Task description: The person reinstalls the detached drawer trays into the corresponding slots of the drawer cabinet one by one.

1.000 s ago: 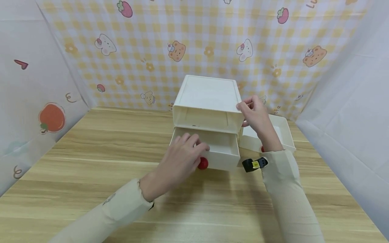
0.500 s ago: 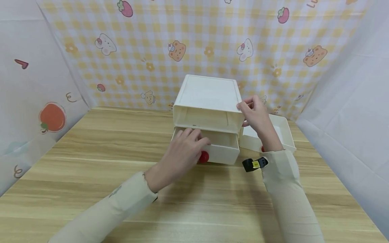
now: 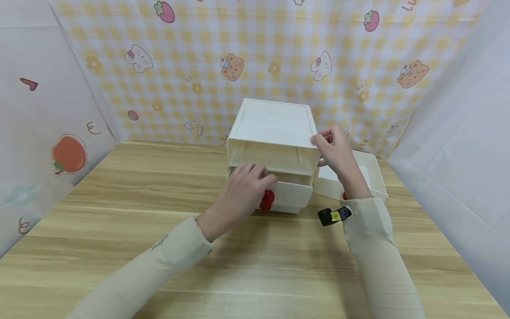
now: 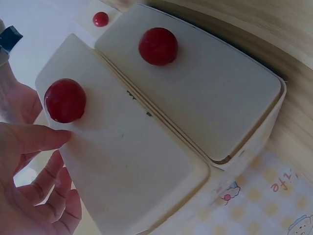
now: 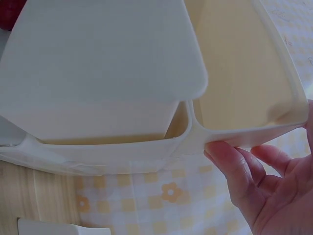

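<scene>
Pushed further in since 1 second ago, lower drawer point(image 3: 288, 195) at frame centre is nearly closed; left hand point(image 3: 243, 188) fingers press straight on its front, right hand point(image 3: 334, 148) fingers grasp cabinet point(image 3: 272, 133).

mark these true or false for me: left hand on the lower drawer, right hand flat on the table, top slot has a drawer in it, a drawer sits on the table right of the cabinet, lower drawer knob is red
1. The left hand is on the lower drawer. True.
2. The right hand lies flat on the table. False: it holds the top right corner of the cabinet.
3. The top slot holds a drawer. False: it is open and empty.
4. A removed drawer sits on the table right of the cabinet. True.
5. The lower drawer's knob is red. True.
</scene>
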A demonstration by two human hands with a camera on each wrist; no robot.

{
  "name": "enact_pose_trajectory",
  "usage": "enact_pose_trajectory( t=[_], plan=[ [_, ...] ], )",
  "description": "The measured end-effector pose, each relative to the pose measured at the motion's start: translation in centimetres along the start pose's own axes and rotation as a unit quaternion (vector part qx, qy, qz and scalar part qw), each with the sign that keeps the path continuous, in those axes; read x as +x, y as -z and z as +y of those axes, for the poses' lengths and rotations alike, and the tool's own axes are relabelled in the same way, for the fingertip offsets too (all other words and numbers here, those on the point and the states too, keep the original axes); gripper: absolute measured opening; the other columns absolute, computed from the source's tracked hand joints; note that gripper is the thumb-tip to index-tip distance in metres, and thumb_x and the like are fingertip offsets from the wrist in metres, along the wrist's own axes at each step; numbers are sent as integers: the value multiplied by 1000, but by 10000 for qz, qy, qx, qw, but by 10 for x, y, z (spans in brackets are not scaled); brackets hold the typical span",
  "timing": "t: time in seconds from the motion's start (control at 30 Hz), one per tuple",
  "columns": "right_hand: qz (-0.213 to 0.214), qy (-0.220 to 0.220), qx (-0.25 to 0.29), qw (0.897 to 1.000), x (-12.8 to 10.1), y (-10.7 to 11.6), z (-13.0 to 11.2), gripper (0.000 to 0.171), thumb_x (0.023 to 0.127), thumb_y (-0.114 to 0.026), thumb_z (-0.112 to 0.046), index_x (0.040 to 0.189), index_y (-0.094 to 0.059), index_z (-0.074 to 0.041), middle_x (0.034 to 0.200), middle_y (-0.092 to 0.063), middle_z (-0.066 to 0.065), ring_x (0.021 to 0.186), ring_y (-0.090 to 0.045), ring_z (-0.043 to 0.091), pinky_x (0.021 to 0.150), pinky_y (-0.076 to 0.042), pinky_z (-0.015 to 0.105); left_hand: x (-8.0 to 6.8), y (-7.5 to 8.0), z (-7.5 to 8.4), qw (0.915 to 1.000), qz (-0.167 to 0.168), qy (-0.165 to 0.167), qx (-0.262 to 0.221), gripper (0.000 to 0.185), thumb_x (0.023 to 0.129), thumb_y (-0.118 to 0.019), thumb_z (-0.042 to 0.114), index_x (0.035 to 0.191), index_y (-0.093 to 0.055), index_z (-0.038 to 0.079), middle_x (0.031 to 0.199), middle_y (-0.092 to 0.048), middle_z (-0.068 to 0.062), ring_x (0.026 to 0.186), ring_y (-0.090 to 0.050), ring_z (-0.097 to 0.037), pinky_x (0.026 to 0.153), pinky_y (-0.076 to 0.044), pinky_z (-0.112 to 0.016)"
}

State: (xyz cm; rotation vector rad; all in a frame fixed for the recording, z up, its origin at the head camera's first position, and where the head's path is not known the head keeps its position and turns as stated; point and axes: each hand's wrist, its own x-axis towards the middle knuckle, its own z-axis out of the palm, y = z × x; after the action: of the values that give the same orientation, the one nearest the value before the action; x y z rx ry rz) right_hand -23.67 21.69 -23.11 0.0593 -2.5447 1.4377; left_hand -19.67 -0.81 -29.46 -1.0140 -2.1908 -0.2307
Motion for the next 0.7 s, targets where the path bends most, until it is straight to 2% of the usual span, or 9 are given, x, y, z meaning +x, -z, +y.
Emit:
enact_pose_trajectory(
  t=[0.27,0.47,0.6,0.7],
  plan=[
    [19,58,-50,10000,0,0,2,23,91,-48,-29,102,-44,-9,92,-47,5,68,-52,15,55,-55,25,3,-10,-6,10000,45,11,-38,35,72,-58,-10,96,-69,13,86,-58,-4,74,-51,-19,60,-44,-25],
    [-20,12,35,10000,0,0,2,21,91,-48,-28,101,-44,-10,93,-46,5,70,-52,17,56,-55,26,0,-11,-6,9996,274,-58,-43,35,70,-59,-10,96,-69,11,83,-59,-5,71,-52,-19,60,-45,-23],
    [15,42,28,10000,1,1,2,22,91,-48,-28,101,-44,-9,92,-47,5,69,-50,14,55,-55,25,-7,-8,-5,9976,281,188,-610,25,76,-62,-5,96,-68,9,81,-57,-4,71,-50,-17,58,-44,-21],
    [23,76,24,10000,2,1,2,22,91,-48,-28,101,-45,-9,92,-47,5,69,-49,13,55,-55,25,-13,-5,-5,9915,26,595,-1161,17,83,-63,2,99,-67,8,82,-58,-2,70,-50,-14,59,-43,-21]
  ],
)
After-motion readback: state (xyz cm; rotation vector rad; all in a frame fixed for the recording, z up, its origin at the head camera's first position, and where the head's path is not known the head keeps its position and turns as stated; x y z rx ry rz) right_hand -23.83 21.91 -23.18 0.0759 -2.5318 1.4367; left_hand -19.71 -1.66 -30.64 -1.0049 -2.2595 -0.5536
